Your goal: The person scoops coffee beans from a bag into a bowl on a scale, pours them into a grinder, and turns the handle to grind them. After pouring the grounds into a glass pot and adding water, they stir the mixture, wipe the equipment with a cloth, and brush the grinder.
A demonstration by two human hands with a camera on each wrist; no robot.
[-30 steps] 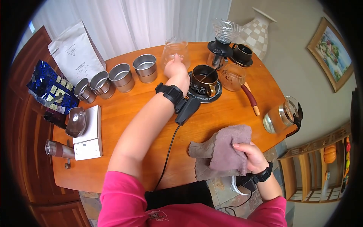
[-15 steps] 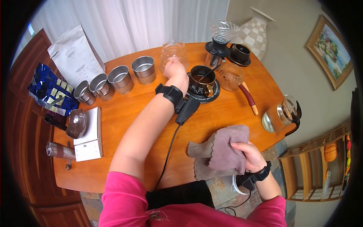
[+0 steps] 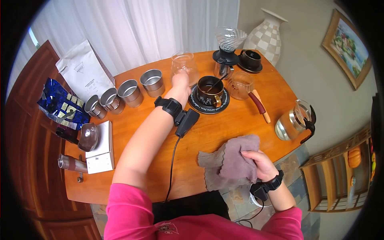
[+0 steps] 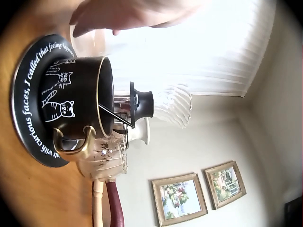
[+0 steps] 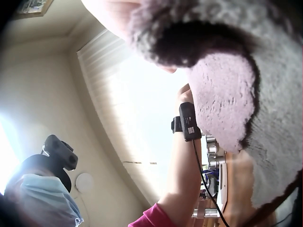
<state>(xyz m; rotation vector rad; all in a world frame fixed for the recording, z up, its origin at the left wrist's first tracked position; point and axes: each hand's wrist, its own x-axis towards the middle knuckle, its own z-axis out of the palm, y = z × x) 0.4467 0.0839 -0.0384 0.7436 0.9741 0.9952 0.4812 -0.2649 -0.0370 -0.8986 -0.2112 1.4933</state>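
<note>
My left hand (image 3: 181, 83) reaches to the far side of the table and holds a clear glass server (image 3: 185, 60) by its near side; the fingertips are partly hidden behind the hand. Just right of it, a black cat-print cup (image 4: 71, 90) with a gold handle stands on a black lettered saucer (image 3: 199, 107). A dark stirring stick (image 3: 218, 82) leans in the cup. Near the table's front edge, my right hand (image 3: 262, 164) grips a folded mauve and grey cloth (image 3: 238, 158), thumb on top. The cloth fills much of the right wrist view.
Several metal cups (image 3: 130, 94) line the back left, before a white coffee bag (image 3: 86, 72). A scale (image 3: 100, 160) and hand grinder (image 3: 72, 163) lie left. To the right are a ribbed glass pot (image 3: 239, 86), a dripper stand (image 3: 226, 56) and a glass kettle (image 3: 290, 124).
The head view has tilted, so the table sits lower in it. My left arm has shifted slightly left at the glass server. The right hand keeps its hold on the cloth.
</note>
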